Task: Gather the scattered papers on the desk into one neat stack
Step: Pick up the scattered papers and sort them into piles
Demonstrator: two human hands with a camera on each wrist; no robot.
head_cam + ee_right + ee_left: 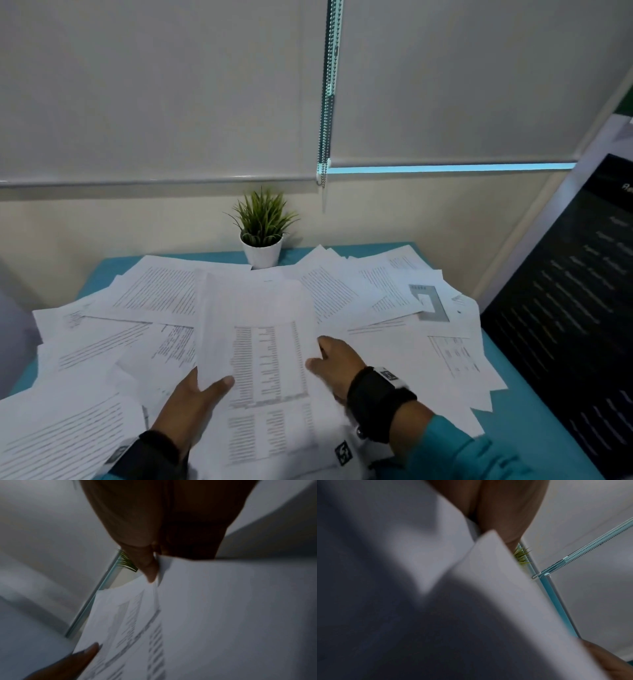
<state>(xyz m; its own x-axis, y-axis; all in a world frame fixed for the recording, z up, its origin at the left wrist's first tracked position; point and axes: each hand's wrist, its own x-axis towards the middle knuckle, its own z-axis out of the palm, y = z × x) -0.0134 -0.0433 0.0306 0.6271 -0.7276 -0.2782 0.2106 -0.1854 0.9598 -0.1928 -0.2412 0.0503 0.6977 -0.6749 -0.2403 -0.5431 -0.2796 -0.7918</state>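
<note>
Many printed white papers (161, 294) lie scattered and overlapping across a teal desk (534, 421). A small bundle of sheets (260, 335) is lifted at an angle in the middle. My left hand (202, 390) pinches its lower left edge, thumb on top. My right hand (330, 359) holds its right edge, fingers tucked under the paper. In the right wrist view the bundle of sheets (223, 608) runs from my right hand's fingers (149, 569), with the left thumb (85, 654) at the lower left. The left wrist view is mostly filled by blurred paper (488, 582).
A small potted plant (262, 229) stands at the desk's back edge, against the wall. A dark board with pale text (579, 308) leans at the right. Roller blinds with a bead chain (327, 102) hang behind. Papers reach over the desk's left and front edges.
</note>
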